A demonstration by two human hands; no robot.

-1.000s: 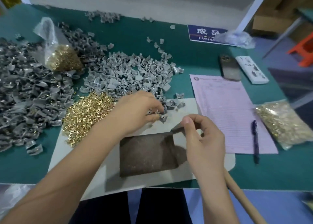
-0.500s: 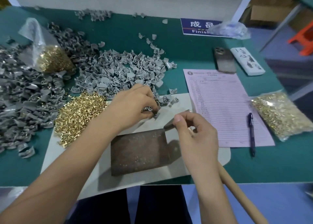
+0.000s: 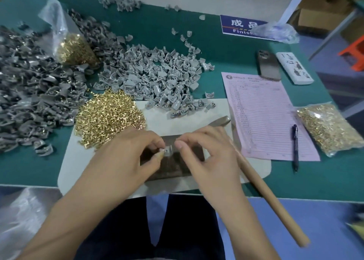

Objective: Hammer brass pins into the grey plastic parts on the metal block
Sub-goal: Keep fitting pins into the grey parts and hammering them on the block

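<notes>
While the left hand (image 3: 126,157) pinches one grey part (image 3: 167,151) on the metal block (image 3: 173,167), right hand (image 3: 206,153) fingers curl, pin unclear; hammer (image 3: 262,183) idle right, big pile (image 3: 157,84) left to do.

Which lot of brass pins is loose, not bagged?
The loose pile of brass pins, lying half on the white mat just beyond the left hand. The bag at far left and the bag right of the pink form are both clear plastic.
</notes>
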